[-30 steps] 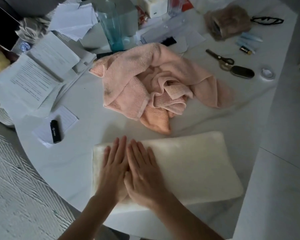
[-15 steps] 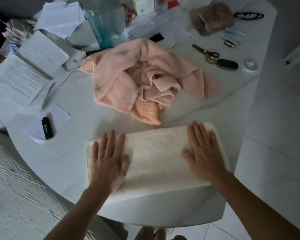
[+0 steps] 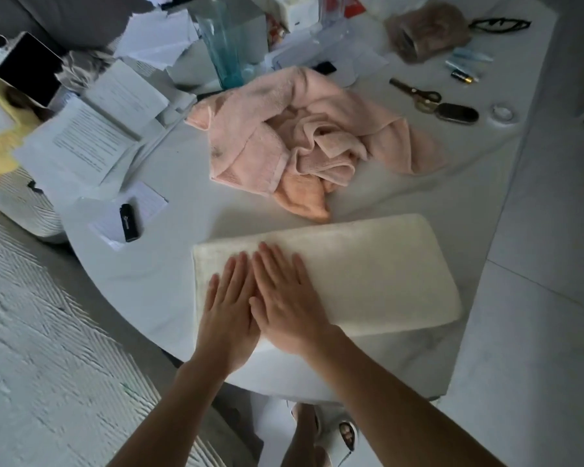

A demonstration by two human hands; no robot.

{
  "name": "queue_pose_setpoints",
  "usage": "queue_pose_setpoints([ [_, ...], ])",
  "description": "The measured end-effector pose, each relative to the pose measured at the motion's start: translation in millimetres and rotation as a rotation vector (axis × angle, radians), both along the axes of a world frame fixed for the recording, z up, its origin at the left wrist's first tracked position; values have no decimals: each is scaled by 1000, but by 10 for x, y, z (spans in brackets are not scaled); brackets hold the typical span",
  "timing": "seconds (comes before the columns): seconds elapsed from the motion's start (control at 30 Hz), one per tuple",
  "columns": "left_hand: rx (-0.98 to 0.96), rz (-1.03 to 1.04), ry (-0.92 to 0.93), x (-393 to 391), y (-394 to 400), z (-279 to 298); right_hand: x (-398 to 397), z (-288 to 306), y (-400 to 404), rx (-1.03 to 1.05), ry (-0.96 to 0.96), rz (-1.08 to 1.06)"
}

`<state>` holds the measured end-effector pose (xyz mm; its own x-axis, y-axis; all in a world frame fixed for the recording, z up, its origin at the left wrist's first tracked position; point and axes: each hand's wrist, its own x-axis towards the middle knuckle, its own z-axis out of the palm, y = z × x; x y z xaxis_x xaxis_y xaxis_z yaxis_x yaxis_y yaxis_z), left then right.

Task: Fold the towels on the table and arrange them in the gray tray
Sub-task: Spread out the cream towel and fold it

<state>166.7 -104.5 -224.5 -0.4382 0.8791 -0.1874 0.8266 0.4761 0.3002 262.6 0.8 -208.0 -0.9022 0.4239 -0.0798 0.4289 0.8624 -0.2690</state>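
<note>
A cream towel [image 3: 368,271], folded into a long rectangle, lies at the near edge of the white table [image 3: 155,274]. My left hand [image 3: 228,311] and my right hand [image 3: 285,303] press flat on its left part, side by side, fingers straight. Behind it a crumpled pink towel [image 3: 304,136] lies in a heap, with an orange cloth corner [image 3: 304,200] sticking out beneath it. No gray tray can be made out in this view.
Papers and booklets [image 3: 88,136] pile up at the left, with a black lighter [image 3: 130,222] on a note. A blue glass vase [image 3: 221,45] stands behind the pink towel. Scissors [image 3: 418,94], a dark oval case [image 3: 457,112] and glasses [image 3: 499,25] lie at the right.
My right hand has slid back from the towel's right end to the left, beside my left hand. Half a second ago the hands were spread apart on the towel.
</note>
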Motion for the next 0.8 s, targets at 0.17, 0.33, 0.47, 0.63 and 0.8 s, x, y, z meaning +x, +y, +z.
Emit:
queue_pose_setpoints([
  [0.17,16,-4,85,-53,-74,-96,705,-188,658,128,-89,-98],
  [0.33,11,131,14,-203,-331,-136,1402,-183,1195,167,-245,-265],
  [0.47,-47,138,-30,-255,-390,-41,1366,-117,1147,153,-256,-420],
  [0.63,157,134,-56,-620,69,274,845,74,323,46,28,-354],
  [0.8,-139,118,-222,-999,574,422,319,30,-693,-105,95,-105],
])
